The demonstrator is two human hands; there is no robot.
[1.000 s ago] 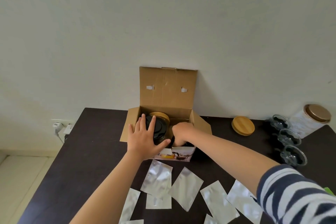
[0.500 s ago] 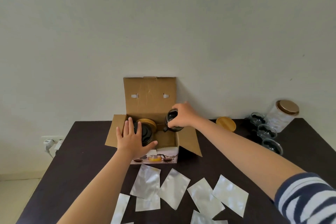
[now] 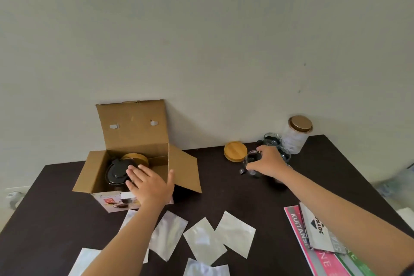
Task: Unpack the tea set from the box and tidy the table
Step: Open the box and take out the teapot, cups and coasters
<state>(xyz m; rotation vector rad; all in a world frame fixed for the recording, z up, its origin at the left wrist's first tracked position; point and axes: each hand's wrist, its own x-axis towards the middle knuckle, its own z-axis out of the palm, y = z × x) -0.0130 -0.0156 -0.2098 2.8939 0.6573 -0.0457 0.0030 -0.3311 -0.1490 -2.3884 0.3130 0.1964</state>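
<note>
Dark table [image 3: 224,190], flat left hand [image 3: 149,184] over box [image 3: 94,175], right hand [image 3: 267,161] gripping glass cup [image 3: 252,159]

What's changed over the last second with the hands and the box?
The right hand went into the cardboard box, took hold of a small glass cup, lifted it out and carried it right; it now grips the cup over the table beside the wooden lid, near the other cups. The left hand stayed flat on the box, over the teapot. The foil pouches did not move.
</note>
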